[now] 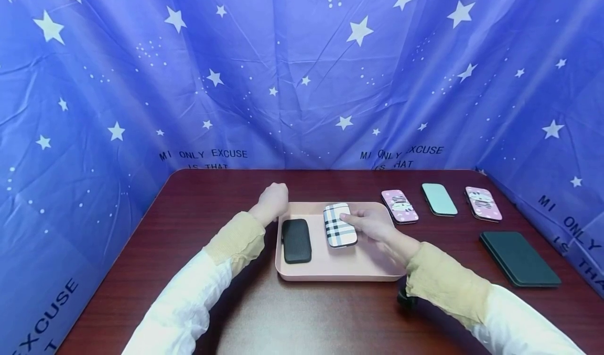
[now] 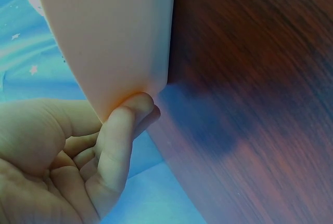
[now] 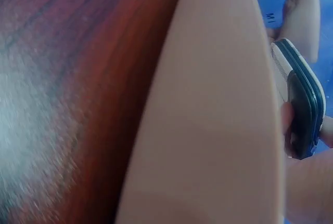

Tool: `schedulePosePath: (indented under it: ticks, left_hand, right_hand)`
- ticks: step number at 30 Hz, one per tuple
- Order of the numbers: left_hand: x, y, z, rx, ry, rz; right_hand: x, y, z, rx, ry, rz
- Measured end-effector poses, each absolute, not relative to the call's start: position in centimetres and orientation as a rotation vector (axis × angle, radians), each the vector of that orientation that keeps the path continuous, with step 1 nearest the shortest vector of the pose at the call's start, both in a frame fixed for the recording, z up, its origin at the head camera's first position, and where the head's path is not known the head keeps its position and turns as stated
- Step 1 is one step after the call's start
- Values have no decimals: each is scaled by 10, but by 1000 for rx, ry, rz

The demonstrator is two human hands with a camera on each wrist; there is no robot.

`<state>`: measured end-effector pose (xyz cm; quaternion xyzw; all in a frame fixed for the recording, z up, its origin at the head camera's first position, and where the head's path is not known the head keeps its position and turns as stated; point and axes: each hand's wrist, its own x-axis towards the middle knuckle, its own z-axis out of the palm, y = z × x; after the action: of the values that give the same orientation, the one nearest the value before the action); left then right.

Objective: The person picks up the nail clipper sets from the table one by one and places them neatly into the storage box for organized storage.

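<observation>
A pink tray (image 1: 340,278) lies on the dark wood table. My left hand (image 1: 273,202) grips its far left corner; in the left wrist view, the bent fingers (image 2: 117,141) press on the outer wall near the rim. My right hand (image 1: 375,225) pinches a plaid case (image 1: 338,229), white with black and grey bands, over the middle of the tray. From the right wrist view, this case (image 3: 304,104) shows a dark edge and rounded corners, partly hidden behind the tray wall. A black ribbed case (image 1: 297,241) lies in the tray's left part.
Right of the tray lie a pink patterned case (image 1: 400,206), a mint green case (image 1: 439,199) and another pink patterned case (image 1: 483,204). Nearer, a larger flat dark green case (image 1: 520,259) lies by the table's right edge. A blue star-printed curtain (image 1: 302,82) hangs behind the table (image 1: 189,229).
</observation>
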<state>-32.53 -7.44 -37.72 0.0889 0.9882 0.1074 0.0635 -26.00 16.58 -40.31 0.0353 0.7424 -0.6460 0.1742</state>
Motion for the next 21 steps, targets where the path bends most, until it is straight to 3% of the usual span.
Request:
schedulePosePath:
  ticks: [21]
  left_hand:
    - [-322,-74,-378,293,3033,338]
  right_hand:
    - [-255,143,-423,78,2122,-1787]
